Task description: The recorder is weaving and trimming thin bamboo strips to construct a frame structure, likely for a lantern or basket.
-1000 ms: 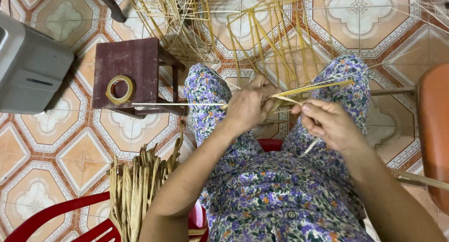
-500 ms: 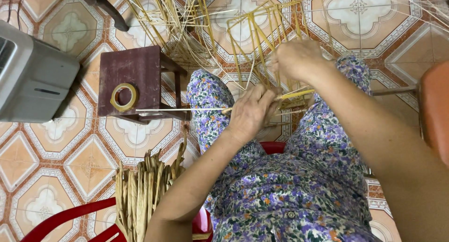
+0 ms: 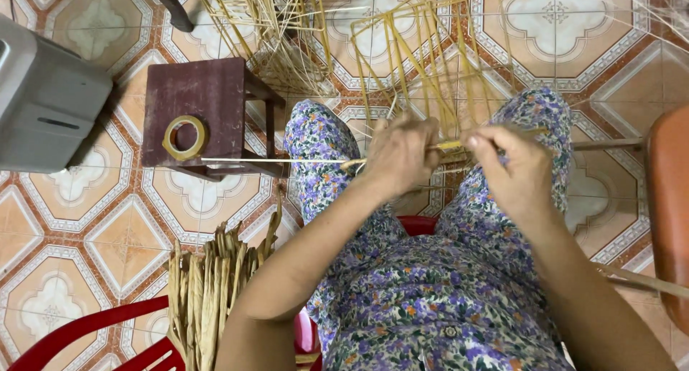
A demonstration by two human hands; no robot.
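Thin pale bamboo stick [image 3: 280, 160] stretches level from above a dark brown wooden stool [image 3: 208, 102], where a ring of yellowish tape [image 3: 185, 137] lies, to the person's lap. Left hand [image 3: 402, 156] closes around the stick's near end; right hand [image 3: 513, 166] pinches a yellow strip [image 3: 452, 146] just beside it. Behind both hands stands a yellow bamboo frame [image 3: 423, 62] on patterned tile floor [image 3: 86, 220].
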